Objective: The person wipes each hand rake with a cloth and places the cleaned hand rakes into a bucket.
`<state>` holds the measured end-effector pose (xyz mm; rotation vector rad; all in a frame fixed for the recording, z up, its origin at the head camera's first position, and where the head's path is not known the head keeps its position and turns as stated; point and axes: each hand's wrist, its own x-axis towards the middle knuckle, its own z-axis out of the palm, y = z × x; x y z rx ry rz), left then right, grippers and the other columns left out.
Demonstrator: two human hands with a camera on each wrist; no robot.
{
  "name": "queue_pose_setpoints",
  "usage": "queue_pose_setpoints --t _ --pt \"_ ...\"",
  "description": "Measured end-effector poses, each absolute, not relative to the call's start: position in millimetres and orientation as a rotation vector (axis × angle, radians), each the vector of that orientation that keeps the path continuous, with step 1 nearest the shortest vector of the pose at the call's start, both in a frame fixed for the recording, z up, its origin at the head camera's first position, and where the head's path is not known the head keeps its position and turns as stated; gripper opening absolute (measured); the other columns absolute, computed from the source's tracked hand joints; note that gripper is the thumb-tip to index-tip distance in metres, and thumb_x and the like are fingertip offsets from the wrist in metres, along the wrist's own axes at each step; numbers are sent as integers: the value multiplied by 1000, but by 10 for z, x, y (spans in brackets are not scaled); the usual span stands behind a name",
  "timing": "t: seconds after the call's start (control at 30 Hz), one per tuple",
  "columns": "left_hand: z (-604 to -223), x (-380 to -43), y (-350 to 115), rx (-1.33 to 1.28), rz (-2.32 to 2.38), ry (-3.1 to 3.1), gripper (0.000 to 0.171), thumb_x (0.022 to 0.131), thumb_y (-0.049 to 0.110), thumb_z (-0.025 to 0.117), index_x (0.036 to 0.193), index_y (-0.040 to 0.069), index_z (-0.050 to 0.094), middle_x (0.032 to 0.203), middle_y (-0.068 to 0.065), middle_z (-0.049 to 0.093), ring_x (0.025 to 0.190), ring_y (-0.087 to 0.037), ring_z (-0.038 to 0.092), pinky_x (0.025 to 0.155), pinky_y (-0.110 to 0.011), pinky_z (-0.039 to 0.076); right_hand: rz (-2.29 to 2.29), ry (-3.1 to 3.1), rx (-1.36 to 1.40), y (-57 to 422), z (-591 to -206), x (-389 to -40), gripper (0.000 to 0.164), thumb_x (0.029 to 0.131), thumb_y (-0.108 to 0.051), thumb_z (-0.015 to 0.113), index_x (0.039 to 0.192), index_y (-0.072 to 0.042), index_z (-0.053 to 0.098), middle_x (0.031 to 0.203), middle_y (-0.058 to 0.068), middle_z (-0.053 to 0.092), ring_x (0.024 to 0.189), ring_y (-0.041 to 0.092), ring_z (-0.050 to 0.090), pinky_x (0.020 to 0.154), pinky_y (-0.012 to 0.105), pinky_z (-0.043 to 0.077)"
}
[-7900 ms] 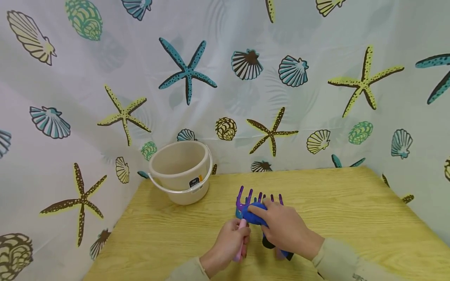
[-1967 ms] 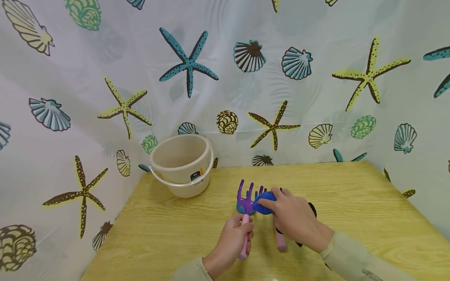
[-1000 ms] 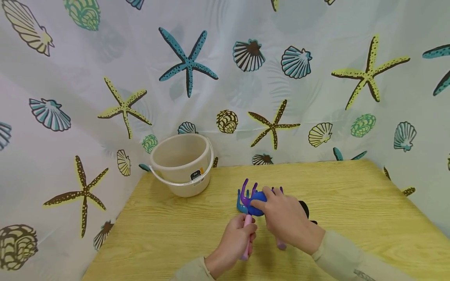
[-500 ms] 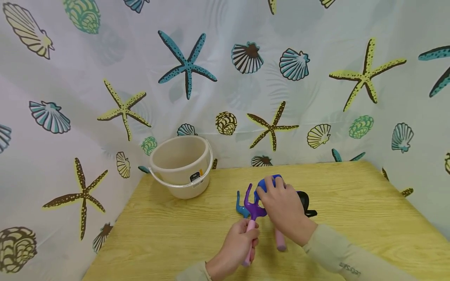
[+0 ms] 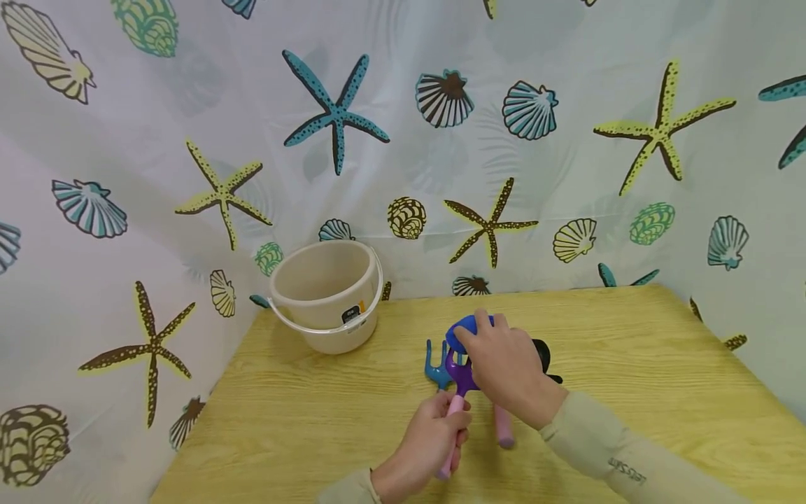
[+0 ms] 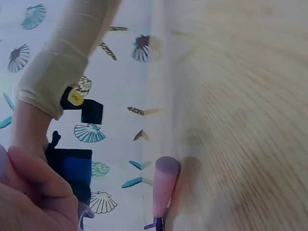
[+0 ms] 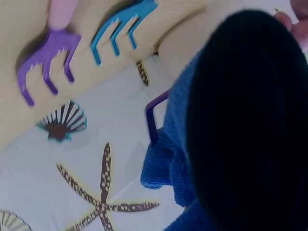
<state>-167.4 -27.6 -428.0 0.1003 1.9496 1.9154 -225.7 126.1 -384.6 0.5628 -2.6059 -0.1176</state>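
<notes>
My left hand grips the pink handle of a purple-headed hand rake, held above the table with its tines away from me. In my right hand is a blue cloth, pinched around the rake's tines; the covered tines are partly hidden. Fuzzy blue fabric with a dark side fills much of the right wrist view, one purple tine showing beside it. A black part hangs out behind the right hand. On the table lie a blue hand rake and another purple rake with a pink handle.
A beige bucket with a white handle stands at the table's back left. The wood-grain table meets a curtain printed with shells and starfish behind and at both sides.
The cloth has shifted from the right of the rake head, across it, and up to its tines. The held rake has turned and moved slightly right, uncovering more of the blue rake.
</notes>
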Motion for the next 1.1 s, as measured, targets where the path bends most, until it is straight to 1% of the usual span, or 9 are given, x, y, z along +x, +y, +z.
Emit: queue_pose_setpoints --t 0.2,0.3,0.43,0.47,0.67,0.9,0.97,1.07,1.1 --pt "-4277 -1679 -262 128 1938 1941 17 97 12 56 111 1 54 71 -1 50 41 -11 41 38 -22 39 -104 -2745 627 1170 -3823 -2150 48 79 -28 85 125 -24 69 123 16 60 104 37 65 57 44 61" --pt "-4272 -1691 -258 152 1969 1947 17 95 9 55 109 -1 55 69 -1 49 39 -11 41 37 -22 39 -83 -2769 684 1148 -3791 -2101 46 81 -27 83 124 -24 70 120 15 61 102 38 66 58 46 61" --pt "-4279 -1711 -267 144 1974 1942 17 94 8 55 108 -1 55 69 -1 49 39 -11 41 37 -22 39 -68 -2805 687 1148 -3746 -2061 44 83 -24 81 125 -27 71 121 13 62 98 34 66 56 41 59" --pt "-4281 -1717 -273 133 1963 1942 16 95 9 54 109 0 55 70 -1 49 40 -11 41 38 -22 39 -54 -2817 690 1152 -3735 -2049 43 83 -23 80 124 -28 71 122 13 63 94 32 67 53 39 57" --pt "-4320 -1751 -310 115 1928 2009 15 100 11 52 112 3 55 72 -1 50 42 -13 40 38 -23 37 20 -2858 733 1153 -3687 -2012 37 86 -19 75 122 -28 74 127 20 65 83 34 71 42 34 50" --pt "-4357 -1730 -305 176 1876 2064 17 99 14 54 112 3 54 71 -1 51 42 -12 43 39 -23 40 -51 -2823 633 1161 -3748 -2149 41 84 -20 77 124 -29 72 115 14 65 83 31 68 52 40 57" --pt "-4357 -1734 -309 159 1876 2039 18 99 15 54 112 4 54 73 0 51 43 -12 43 40 -23 41 -43 -2829 655 1169 -3756 -2159 41 84 -18 77 122 -30 73 115 14 65 77 29 66 50 39 56" --pt "-4360 -1753 -318 104 1913 2007 18 98 15 54 113 3 55 73 -1 51 43 -12 43 40 -23 40 -27 -2875 721 1182 -3737 -2122 41 85 -14 74 122 -32 73 123 17 65 65 26 61 42 34 49" --pt "-4359 -1760 -322 86 1923 2000 19 98 15 54 113 3 55 72 -1 52 43 -12 42 40 -23 40 -26 -2894 744 1186 -3726 -2102 42 85 -12 72 122 -32 73 126 19 64 64 26 61 40 31 45"
